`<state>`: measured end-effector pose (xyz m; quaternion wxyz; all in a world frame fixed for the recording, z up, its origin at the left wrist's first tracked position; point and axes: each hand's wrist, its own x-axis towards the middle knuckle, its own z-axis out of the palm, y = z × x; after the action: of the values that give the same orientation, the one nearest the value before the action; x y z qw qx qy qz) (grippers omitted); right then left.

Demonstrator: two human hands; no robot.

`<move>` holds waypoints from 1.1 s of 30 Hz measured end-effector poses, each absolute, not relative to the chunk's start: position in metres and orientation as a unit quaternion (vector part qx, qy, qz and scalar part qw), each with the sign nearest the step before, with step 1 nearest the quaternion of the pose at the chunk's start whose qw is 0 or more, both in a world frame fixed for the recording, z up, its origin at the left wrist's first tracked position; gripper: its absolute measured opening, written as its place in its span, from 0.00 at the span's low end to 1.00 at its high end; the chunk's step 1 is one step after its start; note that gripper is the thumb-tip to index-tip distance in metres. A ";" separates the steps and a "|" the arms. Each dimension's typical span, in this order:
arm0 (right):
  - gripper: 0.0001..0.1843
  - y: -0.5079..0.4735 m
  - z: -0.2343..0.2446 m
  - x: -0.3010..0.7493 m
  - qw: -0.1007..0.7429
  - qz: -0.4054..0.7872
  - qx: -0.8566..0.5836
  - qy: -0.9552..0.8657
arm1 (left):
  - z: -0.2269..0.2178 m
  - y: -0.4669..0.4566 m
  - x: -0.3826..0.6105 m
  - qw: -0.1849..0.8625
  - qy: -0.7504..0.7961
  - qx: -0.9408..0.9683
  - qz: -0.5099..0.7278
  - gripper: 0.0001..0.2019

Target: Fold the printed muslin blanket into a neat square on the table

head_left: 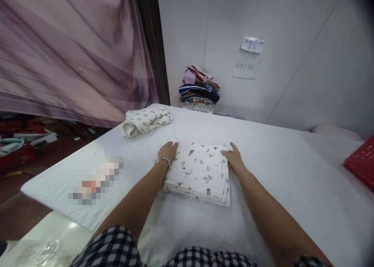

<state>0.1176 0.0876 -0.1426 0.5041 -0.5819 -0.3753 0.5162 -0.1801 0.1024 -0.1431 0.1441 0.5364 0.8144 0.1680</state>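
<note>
A folded white cloth with small printed figures (201,170) lies flat on the white table (292,173) in front of me. My left hand (168,151), a bracelet on its wrist, rests at the cloth's far left corner with fingers curled onto its edge. My right hand (233,158) lies at the far right corner, fingers stretched along the cloth's edge. Neither hand lifts the cloth.
A second folded cloth with a heart print (146,121) lies at the far left of the table. A pile of folded clothes (200,88) stands against the wall. A red object (362,163) sits at the right edge. A purple curtain (73,52) hangs left.
</note>
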 end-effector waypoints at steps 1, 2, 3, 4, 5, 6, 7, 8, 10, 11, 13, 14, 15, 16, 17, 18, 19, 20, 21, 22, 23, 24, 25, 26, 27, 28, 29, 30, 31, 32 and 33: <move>0.49 0.087 -0.147 0.118 0.510 0.496 -0.582 -0.394 | -0.144 0.103 -0.180 0.143 0.816 0.534 0.167 0.26; 0.49 0.086 -0.152 0.119 0.514 0.479 -0.580 -0.413 | -0.144 0.103 -0.180 0.141 0.818 0.531 0.167 0.26; 0.48 0.084 -0.156 0.119 0.517 0.466 -0.575 -0.430 | -0.144 0.103 -0.180 0.140 0.821 0.529 0.166 0.26; 0.48 0.082 -0.159 0.119 0.520 0.460 -0.567 -0.444 | -0.144 0.104 -0.180 0.139 0.822 0.527 0.164 0.26; 0.48 0.081 -0.162 0.119 0.525 0.453 -0.557 -0.457 | -0.143 0.104 -0.180 0.138 0.824 0.526 0.163 0.26; 0.47 0.079 -0.164 0.118 0.530 0.445 -0.546 -0.471 | -0.143 0.104 -0.180 0.137 0.825 0.524 0.162 0.26; 0.46 0.077 -0.166 0.117 0.536 0.437 -0.537 -0.484 | -0.142 0.103 -0.179 0.136 0.826 0.522 0.162 0.26; 0.45 0.075 -0.166 0.117 0.541 0.427 -0.530 -0.494 | -0.140 0.103 -0.179 0.136 0.828 0.519 0.162 0.26; 0.43 0.072 -0.165 0.115 0.550 0.404 -0.523 -0.511 | -0.137 0.102 -0.177 0.137 0.832 0.511 0.166 0.27; 0.42 0.070 -0.164 0.115 0.552 0.393 -0.520 -0.520 | -0.136 0.102 -0.177 0.139 0.833 0.508 0.167 0.27; 0.40 0.068 -0.162 0.114 0.547 0.377 -0.516 -0.540 | -0.134 0.101 -0.175 0.143 0.835 0.505 0.168 0.27; 0.40 0.067 -0.161 0.114 0.544 0.373 -0.515 -0.548 | -0.133 0.100 -0.175 0.143 0.835 0.505 0.168 0.27; 0.39 0.067 -0.160 0.114 0.542 0.373 -0.513 -0.552 | -0.133 0.100 -0.175 0.144 0.835 0.505 0.166 0.27; 0.39 0.067 -0.160 0.114 0.542 0.374 -0.511 -0.552 | -0.132 0.099 -0.174 0.143 0.835 0.505 0.165 0.27; 0.39 0.067 -0.159 0.114 0.543 0.377 -0.510 -0.550 | -0.132 0.099 -0.174 0.141 0.836 0.505 0.163 0.27; 0.39 0.068 -0.160 0.114 0.545 0.381 -0.510 -0.545 | -0.131 0.099 -0.175 0.138 0.836 0.506 0.162 0.27; 0.40 0.069 -0.160 0.114 0.545 0.387 -0.512 -0.540 | -0.129 0.100 -0.174 0.134 0.836 0.508 0.158 0.27; 0.41 0.070 -0.161 0.114 0.544 0.395 -0.514 -0.533 | -0.126 0.101 -0.174 0.127 0.835 0.514 0.150 0.27; 0.42 0.072 -0.161 0.114 0.542 0.408 -0.515 -0.524 | -0.122 0.102 -0.172 0.113 0.831 0.525 0.140 0.26; 0.43 0.074 -0.162 0.115 0.542 0.422 -0.513 -0.515 | -0.117 0.103 -0.169 0.094 0.823 0.544 0.132 0.26; 0.45 0.075 -0.162 0.116 0.542 0.438 -0.509 -0.506 | -0.112 0.104 -0.163 0.073 0.807 0.571 0.129 0.25; 0.45 0.077 -0.161 0.117 0.543 0.452 -0.504 -0.497 | -0.106 0.106 -0.155 0.054 0.781 0.608 0.131 0.23; 0.44 0.078 -0.161 0.118 0.544 0.465 -0.500 -0.488 | -0.100 0.107 -0.145 0.042 0.746 0.650 0.139 0.22; 0.42 0.079 -0.160 0.119 0.546 0.475 -0.499 -0.476 | -0.096 0.108 -0.132 0.042 0.700 0.696 0.152 0.20; 0.40 0.079 -0.158 0.120 0.546 0.486 -0.501 -0.463 | -0.092 0.109 -0.117 0.057 0.648 0.742 0.162 0.19; 0.39 0.080 -0.157 0.121 0.546 0.499 -0.504 -0.447 | -0.091 0.110 -0.101 0.080 0.597 0.780 0.166 0.18; 0.38 0.080 -0.156 0.122 0.544 0.514 -0.506 -0.429 | -0.091 0.111 -0.084 0.106 0.547 0.814 0.165 0.17; 0.38 0.081 -0.155 0.123 0.543 0.529 -0.506 -0.412 | -0.092 0.112 -0.069 0.126 0.508 0.837 0.163 0.17; 0.38 0.082 -0.154 0.124 0.540 0.543 -0.504 -0.399 | -0.094 0.112 -0.055 0.139 0.480 0.851 0.160 0.17; 0.38 0.082 -0.154 0.125 0.537 0.552 -0.504 -0.392 | -0.097 0.113 -0.044 0.145 0.464 0.860 0.157 0.17; 0.38 0.083 -0.154 0.126 0.535 0.556 -0.504 -0.388 | -0.099 0.114 -0.035 0.148 0.458 0.863 0.156 0.16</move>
<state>0.1259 0.0832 -0.1543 0.5354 -0.5036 -0.3884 0.5558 -0.0355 0.1142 -0.0993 0.1484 0.8628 0.4576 0.1556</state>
